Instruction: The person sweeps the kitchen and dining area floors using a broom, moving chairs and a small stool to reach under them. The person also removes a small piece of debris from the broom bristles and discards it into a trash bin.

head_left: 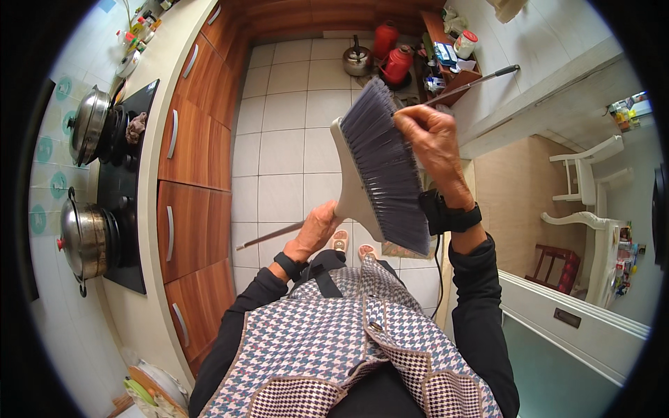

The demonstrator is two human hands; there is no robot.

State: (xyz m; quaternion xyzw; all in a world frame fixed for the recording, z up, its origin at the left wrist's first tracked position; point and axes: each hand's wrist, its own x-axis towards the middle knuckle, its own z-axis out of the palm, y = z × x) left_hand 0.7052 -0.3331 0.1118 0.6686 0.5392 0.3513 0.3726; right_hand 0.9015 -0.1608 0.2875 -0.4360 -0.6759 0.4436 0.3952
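Note:
A broom with grey-purple bristles (384, 167) and a pale grey plastic head (360, 190) is held up before me, bristles towards the right. My left hand (316, 230) grips it at the neck. From that hand a thin metal handle (269, 236) slants away to the left, over the floor. At the bristles' right edge, the thumb and bent fingers of my right hand (431, 136) pinch the tips. Whether any debris sits between those fingers is too small to tell.
A second pole (473, 83) with a dark grip slants behind my right hand. Red thermos flasks (398, 64) and a metal kettle (358, 58) stand on the floor ahead. To the left, pots (86, 237) sit on a black cooktop (133, 209). A sliding door (569, 318) is at right.

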